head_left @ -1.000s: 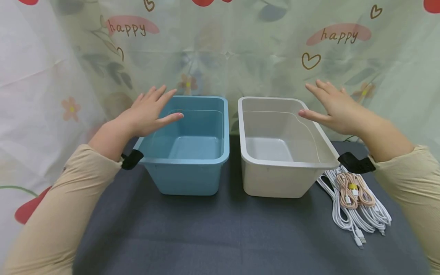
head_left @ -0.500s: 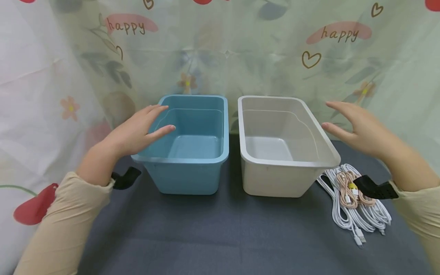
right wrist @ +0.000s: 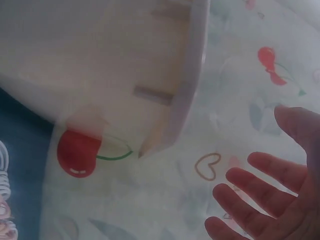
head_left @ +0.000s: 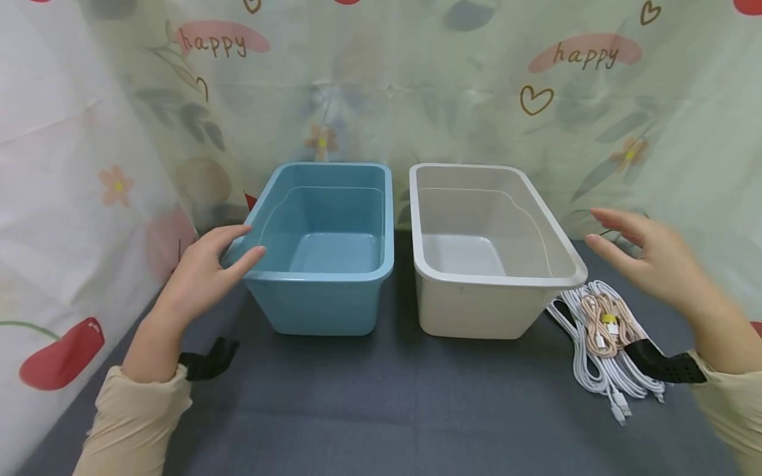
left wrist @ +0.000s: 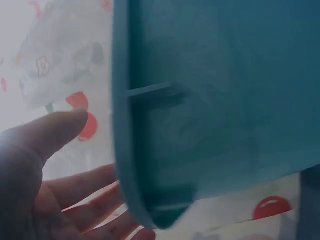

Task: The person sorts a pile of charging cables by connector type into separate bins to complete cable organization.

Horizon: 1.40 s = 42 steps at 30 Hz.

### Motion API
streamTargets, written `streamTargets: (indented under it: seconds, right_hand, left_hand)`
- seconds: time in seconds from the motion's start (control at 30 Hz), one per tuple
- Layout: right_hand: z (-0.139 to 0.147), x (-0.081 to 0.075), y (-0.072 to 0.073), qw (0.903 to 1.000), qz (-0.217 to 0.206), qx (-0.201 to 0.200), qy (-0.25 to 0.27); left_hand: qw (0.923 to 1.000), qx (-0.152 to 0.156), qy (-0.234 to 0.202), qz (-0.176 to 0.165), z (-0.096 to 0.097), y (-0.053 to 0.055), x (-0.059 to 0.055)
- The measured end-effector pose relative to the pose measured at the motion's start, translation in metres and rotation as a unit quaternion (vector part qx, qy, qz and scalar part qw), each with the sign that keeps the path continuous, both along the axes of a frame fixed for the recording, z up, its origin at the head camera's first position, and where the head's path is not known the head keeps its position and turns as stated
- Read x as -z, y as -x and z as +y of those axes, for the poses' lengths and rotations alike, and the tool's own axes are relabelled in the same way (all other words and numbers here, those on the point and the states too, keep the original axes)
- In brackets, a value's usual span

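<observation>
My left hand is beside the left side of the blue plastic bin, thumb and fingers apart and nothing held. In the left wrist view its fingers come up to the blue rim; whether they touch it I cannot tell. My right hand hovers with spread fingers to the right of the off-white bin, above and behind the bundled cables. The right wrist view shows its fingers apart from that bin's wall. Both bins stand upright side by side, and no contents show inside them.
White charging cables with a beige coiled cable on top lie right of the off-white bin, partly behind the black wrist strap. Dark grey cloth covers the table. A printed curtain hangs close behind the bins.
Both hands have come down and back toward me. The left has moved left off the blue bin's opening, the right has moved further right from the off-white bin. Bins and cables stay put.
</observation>
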State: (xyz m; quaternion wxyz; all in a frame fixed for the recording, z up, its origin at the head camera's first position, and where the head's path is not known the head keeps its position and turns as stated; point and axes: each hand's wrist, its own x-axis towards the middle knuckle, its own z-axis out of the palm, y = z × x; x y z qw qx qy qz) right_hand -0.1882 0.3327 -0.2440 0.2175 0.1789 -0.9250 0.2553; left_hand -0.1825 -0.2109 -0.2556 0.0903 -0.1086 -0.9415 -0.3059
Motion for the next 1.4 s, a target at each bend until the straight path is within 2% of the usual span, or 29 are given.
streamTargets:
  seconds: [0.17, 0.37, 0.47, 0.63, 0.77, 1.0, 1.2, 1.27, 1.4]
  right_hand:
    - [0.008, 0.016, -0.006, 0.9988, -0.011, 0.020, 0.043]
    - [0.019, 0.034, -0.014, 0.9942, -0.022, 0.054, 0.090]
    - [0.024, 0.042, -0.017, 0.9917, -0.021, 0.067, 0.108]
    - [0.029, 0.050, -0.023, 0.9860, -0.036, 0.097, 0.131]
    - [0.033, 0.056, -0.029, 0.9784, -0.058, 0.119, 0.158]
    - [0.039, 0.072, -0.032, 0.9654, -0.092, 0.157, 0.187]
    - [0.048, 0.087, -0.031, 0.9510, -0.148, 0.202, 0.182]
    - [0.051, 0.093, -0.031, 0.9436, -0.164, 0.218, 0.187]
    - [0.059, 0.106, -0.031, 0.9225, -0.196, 0.249, 0.220]
  left_hand:
    - [0.9951, -0.046, -0.077, 0.041, -0.006, -0.004, 0.020]
    - [0.9810, -0.117, -0.142, 0.061, -0.004, -0.009, 0.034]
    - [0.9714, -0.152, -0.172, 0.063, -0.001, -0.009, 0.040]
    - [0.9479, -0.206, -0.236, 0.057, 0.002, -0.008, 0.047]
    - [0.9357, -0.226, -0.262, 0.069, 0.002, -0.007, 0.052]
    - [0.9309, -0.231, -0.272, 0.077, 0.002, -0.006, 0.056]
    - [0.9287, -0.231, -0.281, 0.075, 0.001, -0.005, 0.057]
    - [0.9289, -0.232, -0.279, 0.073, 0.001, -0.005, 0.057]
    - [0.9303, -0.234, -0.274, 0.070, 0.000, -0.005, 0.057]
